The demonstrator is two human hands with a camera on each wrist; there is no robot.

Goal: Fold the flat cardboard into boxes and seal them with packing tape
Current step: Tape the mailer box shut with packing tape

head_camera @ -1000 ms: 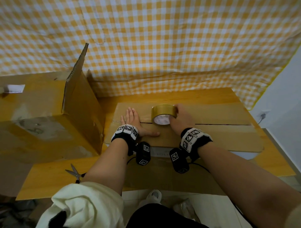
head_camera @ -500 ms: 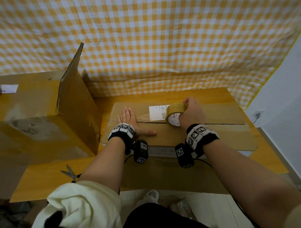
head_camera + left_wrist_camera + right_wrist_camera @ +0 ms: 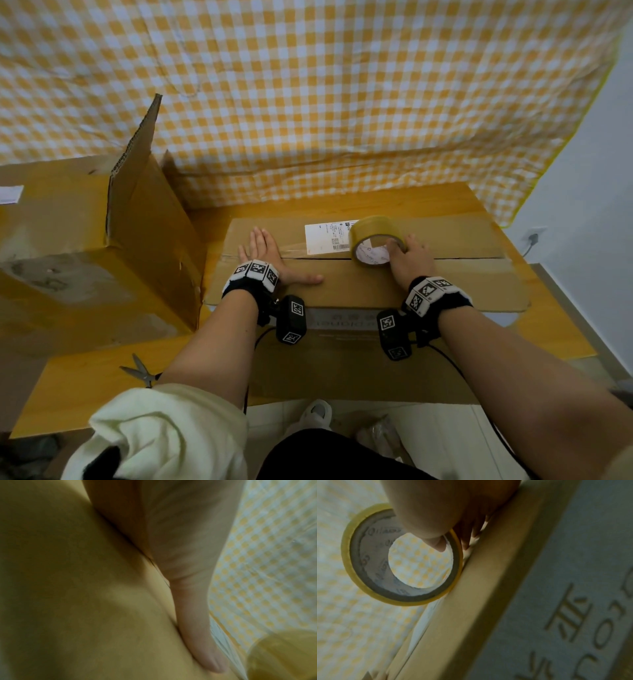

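Box point(image 3: 376, 284): flaps closed, seam uppermost, on counter point(image 3: 428, 202). Left hand point(image 3: 265, 255): spread flat, pressing left end of box seam. Right hand point(image 3: 409, 258): gripping tape roll point(image 3: 375, 240), thumb in core, roll on edge at box seam beside white label point(image 3: 325, 238). Advised: hold roll low, draw rightward along box seam, maintain flat pressure. Scissors point(image 3: 140, 371): near box, front left.
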